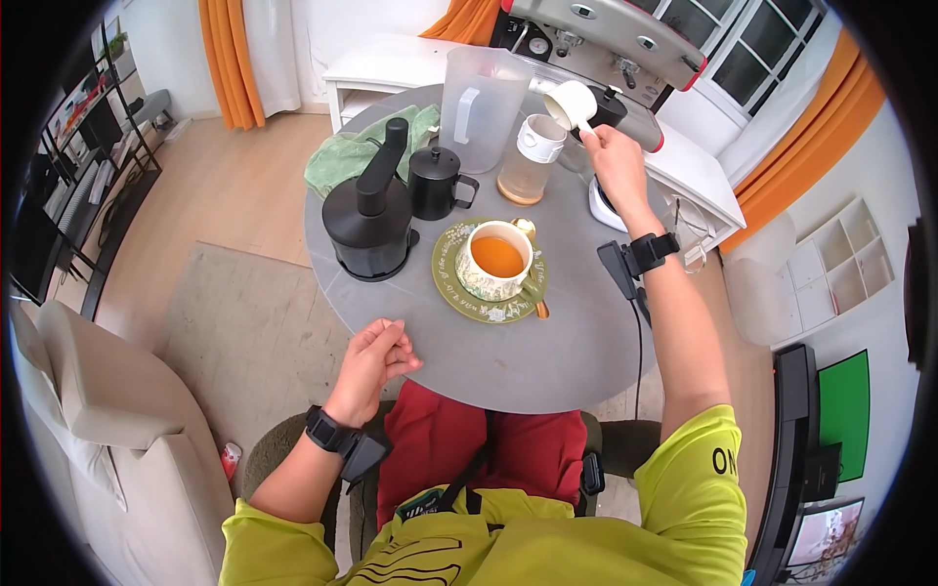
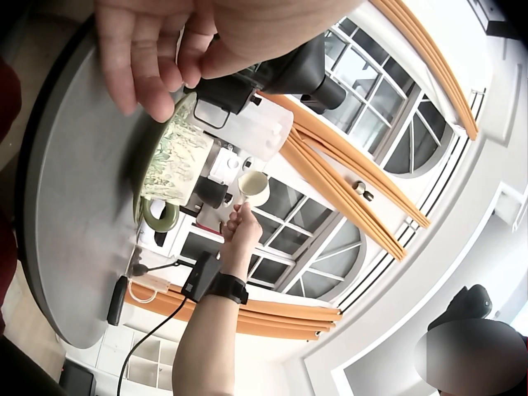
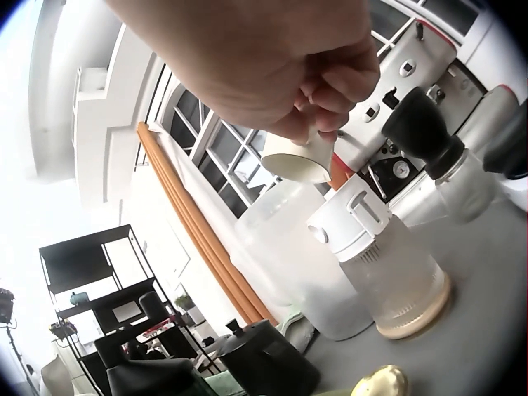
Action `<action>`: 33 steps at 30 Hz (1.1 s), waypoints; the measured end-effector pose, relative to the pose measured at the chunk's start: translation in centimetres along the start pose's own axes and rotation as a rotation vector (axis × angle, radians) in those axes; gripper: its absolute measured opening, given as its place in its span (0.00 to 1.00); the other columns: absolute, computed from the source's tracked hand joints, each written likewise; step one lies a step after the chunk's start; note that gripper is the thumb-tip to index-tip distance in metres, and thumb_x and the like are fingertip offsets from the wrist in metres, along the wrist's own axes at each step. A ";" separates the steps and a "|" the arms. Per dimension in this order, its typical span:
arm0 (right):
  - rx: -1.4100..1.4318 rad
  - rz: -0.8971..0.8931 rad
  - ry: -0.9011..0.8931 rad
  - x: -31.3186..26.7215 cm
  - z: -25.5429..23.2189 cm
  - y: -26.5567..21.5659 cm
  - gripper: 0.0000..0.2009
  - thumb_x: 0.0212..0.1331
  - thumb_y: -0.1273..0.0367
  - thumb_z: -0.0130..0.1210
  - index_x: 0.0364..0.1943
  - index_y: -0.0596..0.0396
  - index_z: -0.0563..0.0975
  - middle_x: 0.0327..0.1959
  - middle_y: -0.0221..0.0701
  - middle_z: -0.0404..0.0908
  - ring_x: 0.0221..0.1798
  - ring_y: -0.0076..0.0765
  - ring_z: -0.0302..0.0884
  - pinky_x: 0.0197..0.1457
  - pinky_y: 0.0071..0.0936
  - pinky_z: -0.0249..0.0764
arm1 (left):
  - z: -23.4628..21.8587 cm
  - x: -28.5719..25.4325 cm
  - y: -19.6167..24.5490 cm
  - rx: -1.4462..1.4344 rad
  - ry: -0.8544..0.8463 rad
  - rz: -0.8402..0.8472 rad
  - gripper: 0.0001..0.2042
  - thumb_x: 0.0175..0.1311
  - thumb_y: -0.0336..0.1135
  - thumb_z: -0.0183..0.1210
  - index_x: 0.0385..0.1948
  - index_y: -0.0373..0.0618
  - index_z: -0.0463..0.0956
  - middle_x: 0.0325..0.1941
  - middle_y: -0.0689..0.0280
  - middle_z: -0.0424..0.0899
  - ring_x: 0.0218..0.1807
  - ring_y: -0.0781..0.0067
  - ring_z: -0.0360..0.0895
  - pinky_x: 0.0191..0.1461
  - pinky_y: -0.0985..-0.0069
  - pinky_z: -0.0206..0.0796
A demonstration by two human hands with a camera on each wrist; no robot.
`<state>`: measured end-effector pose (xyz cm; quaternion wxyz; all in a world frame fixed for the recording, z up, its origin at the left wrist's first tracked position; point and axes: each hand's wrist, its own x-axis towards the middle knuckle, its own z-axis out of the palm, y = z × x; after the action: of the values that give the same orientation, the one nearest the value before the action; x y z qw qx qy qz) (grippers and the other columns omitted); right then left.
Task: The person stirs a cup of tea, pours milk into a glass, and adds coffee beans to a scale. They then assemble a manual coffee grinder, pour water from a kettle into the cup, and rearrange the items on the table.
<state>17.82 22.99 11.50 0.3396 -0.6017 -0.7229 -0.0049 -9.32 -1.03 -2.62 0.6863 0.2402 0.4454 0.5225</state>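
Note:
My right hand [image 1: 616,161] pinches the handle of a small cream-white cup [image 1: 571,104]. The cup is tipped above a clear jar [image 3: 396,289] with a white top [image 3: 351,219], and an amber streak shows at its lip in the right wrist view. Near the table's front edge, my left hand [image 1: 376,356] hangs with loosely curled fingers and holds nothing. Between the hands, a patterned teacup [image 1: 496,278] of amber liquid sits on a green saucer [image 1: 445,264]. A gold-coloured spoon handle [image 1: 542,310] sticks out at the saucer's right side.
On the round grey table [image 1: 469,376] stand a black pump-shaped appliance [image 1: 368,220], a black lidded pot [image 1: 435,183] and a tall translucent pitcher [image 1: 484,112]. A green cloth [image 1: 332,161] lies at the left. An espresso machine [image 1: 625,49] is behind.

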 end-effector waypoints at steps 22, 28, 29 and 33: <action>-0.183 -0.141 0.059 -1.4 0.2 -0.2 0.14 0.61 0.59 0.51 0.31 0.57 0.77 0.28 0.45 0.80 0.36 0.57 0.77 0.39 0.48 0.70 | 0.1 0.0 0.1 0.005 0.003 -0.005 0.09 0.71 0.37 0.48 0.29 0.46 0.67 0.27 0.70 0.73 0.27 0.78 0.76 0.42 0.75 0.75; 0.091 0.004 0.040 -1.3 0.5 1.3 0.15 0.60 0.59 0.52 0.28 0.59 0.77 0.22 0.41 0.78 0.29 0.47 0.76 0.34 0.40 0.70 | 0.1 -0.2 0.2 0.022 -0.011 -0.005 0.09 0.72 0.37 0.47 0.29 0.46 0.66 0.28 0.70 0.73 0.29 0.77 0.76 0.44 0.73 0.75; 0.227 0.066 0.023 -1.3 0.3 1.6 0.15 0.60 0.60 0.53 0.27 0.59 0.77 0.19 0.38 0.77 0.25 0.41 0.76 0.32 0.36 0.69 | 0.4 -0.4 0.4 0.027 -0.008 -0.008 0.09 0.72 0.37 0.47 0.29 0.46 0.66 0.28 0.70 0.73 0.29 0.77 0.76 0.44 0.73 0.75; 0.922 0.369 -0.170 -2.5 -0.6 3.2 0.16 0.64 0.60 0.50 0.27 0.60 0.74 0.15 0.23 0.67 0.17 0.16 0.57 0.21 0.19 0.53 | 2.2 -1.7 1.1 0.166 -0.027 0.162 0.08 0.72 0.35 0.48 0.33 0.43 0.70 0.31 0.70 0.75 0.33 0.79 0.75 0.46 0.75 0.72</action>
<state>21.05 21.46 9.43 0.5053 -0.5053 -0.5564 0.4240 -8.02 -1.97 -0.06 0.6255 0.3384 0.4568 0.5344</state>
